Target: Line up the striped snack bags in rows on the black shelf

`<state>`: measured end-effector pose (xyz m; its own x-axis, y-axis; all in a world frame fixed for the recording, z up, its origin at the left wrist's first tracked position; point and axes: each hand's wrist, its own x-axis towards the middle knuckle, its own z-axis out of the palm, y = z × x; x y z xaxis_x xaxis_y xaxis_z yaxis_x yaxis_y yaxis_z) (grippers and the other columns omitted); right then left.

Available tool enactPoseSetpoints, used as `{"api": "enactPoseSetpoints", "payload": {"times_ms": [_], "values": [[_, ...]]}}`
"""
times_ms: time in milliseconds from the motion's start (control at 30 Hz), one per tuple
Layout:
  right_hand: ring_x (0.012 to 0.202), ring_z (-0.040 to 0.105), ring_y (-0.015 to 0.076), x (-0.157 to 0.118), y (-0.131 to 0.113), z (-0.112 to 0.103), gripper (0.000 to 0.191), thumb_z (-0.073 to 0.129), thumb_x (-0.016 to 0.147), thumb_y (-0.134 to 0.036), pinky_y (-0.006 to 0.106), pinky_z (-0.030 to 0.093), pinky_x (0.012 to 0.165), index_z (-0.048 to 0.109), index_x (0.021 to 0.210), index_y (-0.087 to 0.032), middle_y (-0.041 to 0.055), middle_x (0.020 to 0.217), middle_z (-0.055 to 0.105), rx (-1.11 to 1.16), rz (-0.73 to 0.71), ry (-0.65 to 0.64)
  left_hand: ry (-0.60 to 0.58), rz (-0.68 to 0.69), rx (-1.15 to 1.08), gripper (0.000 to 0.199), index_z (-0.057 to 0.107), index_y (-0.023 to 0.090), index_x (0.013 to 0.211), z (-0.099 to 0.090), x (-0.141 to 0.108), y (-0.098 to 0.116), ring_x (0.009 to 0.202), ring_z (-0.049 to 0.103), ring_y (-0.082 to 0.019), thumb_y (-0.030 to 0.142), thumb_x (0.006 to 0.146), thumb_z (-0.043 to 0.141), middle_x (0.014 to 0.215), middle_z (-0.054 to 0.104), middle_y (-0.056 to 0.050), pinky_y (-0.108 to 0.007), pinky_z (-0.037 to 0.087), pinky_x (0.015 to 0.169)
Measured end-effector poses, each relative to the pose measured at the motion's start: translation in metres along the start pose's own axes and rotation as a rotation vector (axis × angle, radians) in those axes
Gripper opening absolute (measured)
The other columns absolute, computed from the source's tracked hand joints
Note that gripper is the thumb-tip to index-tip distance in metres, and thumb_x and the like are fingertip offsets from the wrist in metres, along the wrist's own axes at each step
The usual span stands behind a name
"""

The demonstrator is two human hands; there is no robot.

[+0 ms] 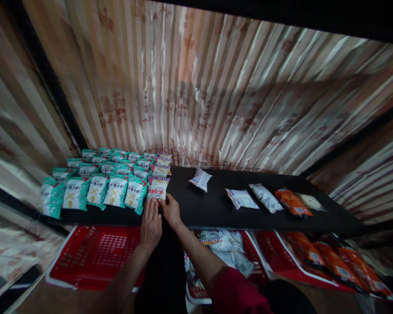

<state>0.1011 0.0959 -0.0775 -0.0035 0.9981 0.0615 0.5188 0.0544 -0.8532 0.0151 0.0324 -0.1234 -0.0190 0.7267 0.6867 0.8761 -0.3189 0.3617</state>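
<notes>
Packet (157, 185) near shelf's (201, 209) front edge
We touch its near end: left hand (151, 226), fingers together; right hand (171, 212), curled (both pinches unclear).

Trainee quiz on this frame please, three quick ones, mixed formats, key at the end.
1. Multiple choice: what are the left hand and right hand both at?
A) the striped-edge snack packet at the front of its row
B) the orange packet on the shelf
C) a basket rim

2. True or false: the teal snack packets stand to the left of the striped-edge snack packet on the black shelf.

3. Fill in the colour: the bags in the rightmost red basket are mainly ____.

Key: 1 A; 2 true; 3 orange.
</notes>
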Motion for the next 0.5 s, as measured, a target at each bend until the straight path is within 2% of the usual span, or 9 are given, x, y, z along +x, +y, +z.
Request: {"api": "enactPoseSetpoints", "payload": {"times_ms": [267, 500], "values": [[0.078, 0.065, 0.0177, 0.0032, 0.0029, 0.0034, 0.027, 0.054, 0.08, -0.03, 0.026, 0.049, 0.072, 0.062, 0.104, -0.019, 0.006, 0.094, 0.07, 0.049, -0.012, 0.018, -0.014, 0.023, -0.014, 0.052, 0.024, 0.007, 0.139, 0.0025, 0.004, -0.0047, 0.137, 0.018, -0.027, 0.014, 0.089, 0.033, 0.144, 0.032, -0.019, -0.05, 0.033, 0.106], [0.074, 0.066, 0.0183, 0.0027, 0.0021, 0.0026, 0.026, 0.053, 0.081, -0.03, 0.027, 0.05, 0.07, 0.062, 0.103, -0.018, 0.0056, 0.088, 0.071, -0.004, -0.024, -0.032, 0.0, -0.018, 0.005, 0.051, 0.024, 0.009, 0.139, 0.0065, 0.0009, -0.0064, 0.137, 0.02, -0.027, 0.015, 0.089, 0.032, 0.144, 0.033, -0.018, -0.051, 0.033, 0.106]]}}
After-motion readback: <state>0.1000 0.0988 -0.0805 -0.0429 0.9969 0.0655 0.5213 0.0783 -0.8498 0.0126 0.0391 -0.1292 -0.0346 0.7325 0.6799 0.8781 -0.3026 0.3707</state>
